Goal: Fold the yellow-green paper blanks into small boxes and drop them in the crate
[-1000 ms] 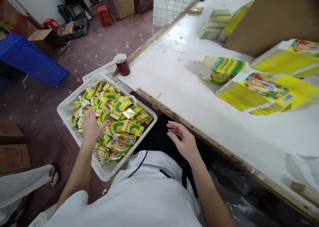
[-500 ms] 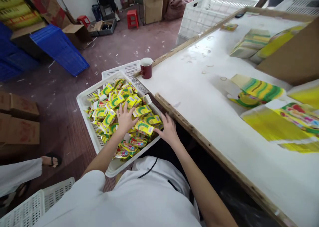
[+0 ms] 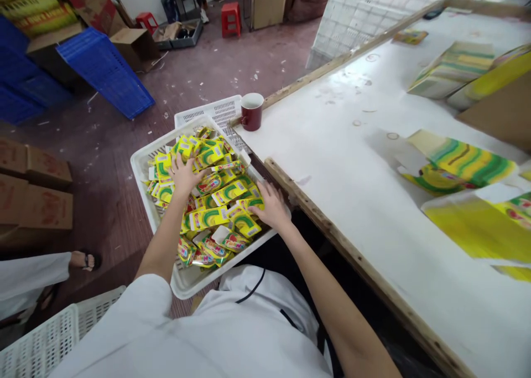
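Observation:
A white plastic crate [image 3: 141,165] beside my lap is heaped with several small yellow-green packets [image 3: 211,217]. My left hand [image 3: 182,173] lies spread on the pile near the crate's far side, fingers apart over the packets. My right hand [image 3: 267,203] rests on the packets at the crate's right edge, next to the table's wooden rim, with its fingers curled down into the pile. Whether either hand has a packet in its grasp does not show.
A white table [image 3: 352,162] with a wooden edge runs to my right. On it stand a dark red mug [image 3: 251,112] and flattened yellow cartons [image 3: 460,159]. Blue crates [image 3: 103,71], cardboard boxes [image 3: 37,192] and red stools [image 3: 231,18] stand on the floor. Another person's sandalled foot [image 3: 85,259] is at left.
My left hand has slid further back across the pile. My right hand came from my lap onto the packets at the crate's right edge. The view has shifted left.

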`<control>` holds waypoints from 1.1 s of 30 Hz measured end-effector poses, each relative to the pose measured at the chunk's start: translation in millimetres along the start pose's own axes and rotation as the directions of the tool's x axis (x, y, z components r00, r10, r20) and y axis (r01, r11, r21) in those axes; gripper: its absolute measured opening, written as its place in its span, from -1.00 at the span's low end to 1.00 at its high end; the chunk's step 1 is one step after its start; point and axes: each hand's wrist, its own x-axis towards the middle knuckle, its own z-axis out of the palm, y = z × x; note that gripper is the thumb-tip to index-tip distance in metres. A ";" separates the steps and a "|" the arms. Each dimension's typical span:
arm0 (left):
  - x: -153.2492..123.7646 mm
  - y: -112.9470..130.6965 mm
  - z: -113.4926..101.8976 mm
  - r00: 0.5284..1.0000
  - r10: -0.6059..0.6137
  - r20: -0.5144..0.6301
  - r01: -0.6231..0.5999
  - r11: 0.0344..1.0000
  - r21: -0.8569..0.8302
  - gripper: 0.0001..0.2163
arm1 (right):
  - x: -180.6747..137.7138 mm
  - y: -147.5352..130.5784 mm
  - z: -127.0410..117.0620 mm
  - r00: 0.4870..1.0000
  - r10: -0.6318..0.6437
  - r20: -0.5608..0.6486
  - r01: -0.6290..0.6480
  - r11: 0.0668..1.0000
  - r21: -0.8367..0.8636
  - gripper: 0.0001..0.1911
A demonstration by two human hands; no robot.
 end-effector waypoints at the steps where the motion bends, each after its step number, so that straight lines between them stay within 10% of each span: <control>1: 7.8 -4.6 -0.2 1.000 -0.021 -0.002 0.021 1.000 0.006 -0.32 | 0.8 0.9 0.3 1.000 -0.001 0.000 0.001 1.000 0.001 -0.19; 17: 119.6 -36.6 -4.6 0.984 -0.157 0.083 0.164 0.983 -0.084 -0.30 | 2.6 10.5 -0.3 1.000 -0.022 -0.021 0.024 0.991 0.128 -0.28; 25: 71.3 9.0 13.1 0.953 0.286 0.099 -0.271 0.952 -0.144 -0.50 | 25.4 4.2 -0.8 1.000 -0.016 -0.022 0.020 0.971 0.237 -0.25; 33: -9.4 -17.4 -5.9 0.909 0.410 0.079 -0.392 0.903 -0.176 -0.55 | 65.6 -19.4 5.8 0.985 -0.173 -0.005 0.163 0.919 0.358 -0.42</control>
